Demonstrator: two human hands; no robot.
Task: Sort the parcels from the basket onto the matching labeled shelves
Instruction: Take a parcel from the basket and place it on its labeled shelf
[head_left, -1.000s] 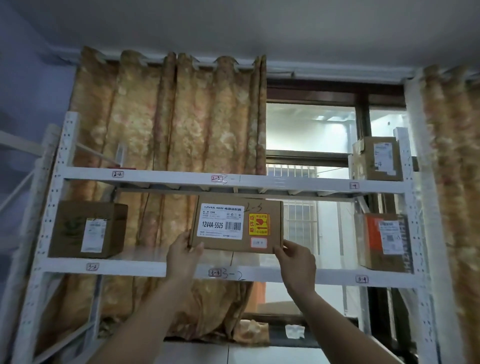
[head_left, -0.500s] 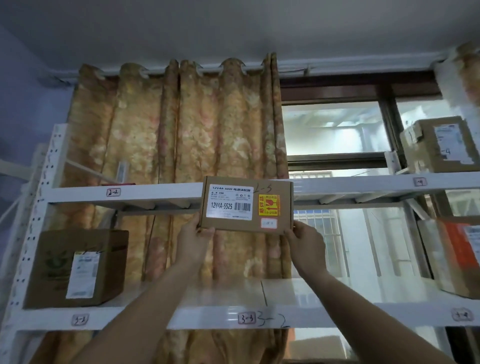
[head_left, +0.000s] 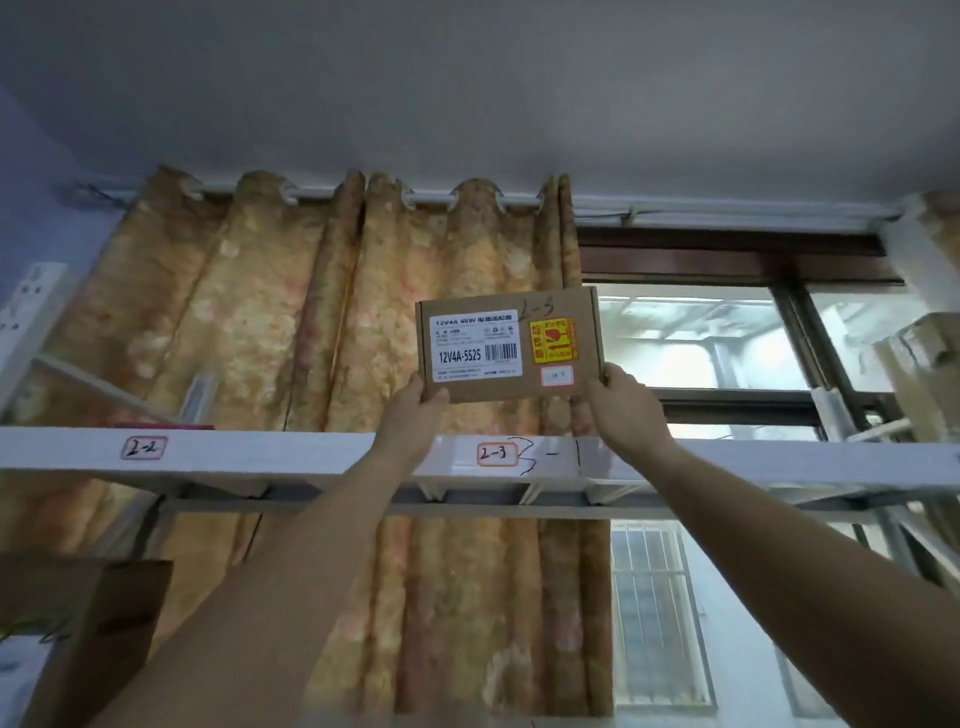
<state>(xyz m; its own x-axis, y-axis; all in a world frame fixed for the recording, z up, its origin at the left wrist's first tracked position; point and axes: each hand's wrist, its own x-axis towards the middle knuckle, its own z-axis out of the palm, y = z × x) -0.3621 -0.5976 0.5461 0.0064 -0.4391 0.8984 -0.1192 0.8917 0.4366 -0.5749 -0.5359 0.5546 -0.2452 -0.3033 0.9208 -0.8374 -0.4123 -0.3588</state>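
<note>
While my left hand (head_left: 415, 421) and right hand (head_left: 626, 410) clamp its lower corners, the parcel (head_left: 524, 384) reads "12V4A-5525", handwritten "2-3", above the shelf tag (head_left: 497, 453) "2-3".

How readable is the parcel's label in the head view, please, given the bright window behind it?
Head view: the window is overexposed, the rest dim; on the parcel, 12V4A-5525 reads clearly, the fine print blurs; the box at the right edge is smeared.

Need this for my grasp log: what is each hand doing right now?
Left hand: holding the cardboard parcel marked 2-3 by its lower left corner.
Right hand: holding the same parcel's lower right corner.
</note>
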